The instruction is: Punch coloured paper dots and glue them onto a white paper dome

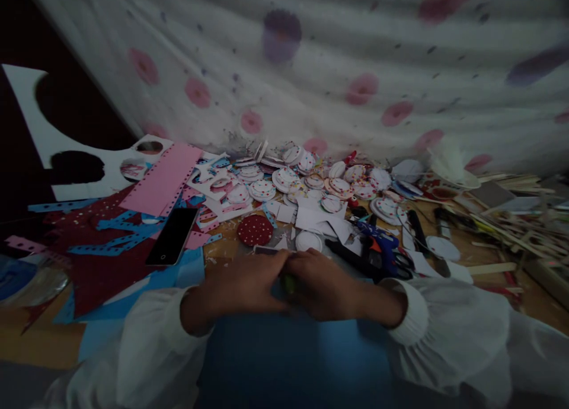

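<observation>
My left hand point(242, 284) and my right hand point(322, 287) meet at the middle of the view, fingers curled and pressed together over a blue sheet point(288, 350). A small greenish thing point(288, 283) shows between the fingertips; I cannot make out what it is. Both wrists come out of white gathered sleeves. Just beyond the knuckles lie a red dotted paper disc point(255, 230) and a white disc point(308, 241).
Several decorated paper discs point(311, 181) are piled at the back. A black phone point(172, 236) lies on pink and blue paper strips at the left. A blue glue gun point(382, 249) and wooden sticks point(511, 219) lie at the right. A spotted white cloth point(311, 71) hangs behind.
</observation>
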`<state>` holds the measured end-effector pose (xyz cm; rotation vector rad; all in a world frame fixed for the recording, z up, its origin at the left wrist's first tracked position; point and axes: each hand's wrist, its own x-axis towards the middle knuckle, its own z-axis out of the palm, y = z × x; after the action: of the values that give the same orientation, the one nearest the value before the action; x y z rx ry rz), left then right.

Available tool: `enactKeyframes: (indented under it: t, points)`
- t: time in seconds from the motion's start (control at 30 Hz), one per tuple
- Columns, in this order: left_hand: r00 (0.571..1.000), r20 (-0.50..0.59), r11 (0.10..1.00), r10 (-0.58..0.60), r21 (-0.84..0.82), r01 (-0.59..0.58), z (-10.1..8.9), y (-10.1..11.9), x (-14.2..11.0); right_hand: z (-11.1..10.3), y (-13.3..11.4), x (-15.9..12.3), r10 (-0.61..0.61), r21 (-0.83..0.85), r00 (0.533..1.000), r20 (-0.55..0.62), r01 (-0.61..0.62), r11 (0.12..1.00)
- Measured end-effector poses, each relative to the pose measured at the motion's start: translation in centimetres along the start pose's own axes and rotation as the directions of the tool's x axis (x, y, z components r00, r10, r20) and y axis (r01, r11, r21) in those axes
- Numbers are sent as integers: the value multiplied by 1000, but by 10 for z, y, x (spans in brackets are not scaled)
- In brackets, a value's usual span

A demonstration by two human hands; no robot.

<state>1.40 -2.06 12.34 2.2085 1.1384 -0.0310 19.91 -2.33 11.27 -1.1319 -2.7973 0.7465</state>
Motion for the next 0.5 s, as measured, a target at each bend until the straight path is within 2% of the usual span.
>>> enactKeyframes:
  t: [0.2,0.3,0.43,0.5]
  points:
    - [998,26,999,50,12,-51,6,7,13,6,2,2,-19,-11,1000,-1,19,1000]
    - [999,10,998,50,26,-50,7,4,12,9,3,4,-35,-19,999,17,36,999]
    - [999,-13,999,30,19,-30,8,3,8,10,3,5,-42,-1,999,-35,42,999]
    - [1000,-19,1000,18,16,-18,7,5,7,9,4,6,-40,10,999,-22,40,999]
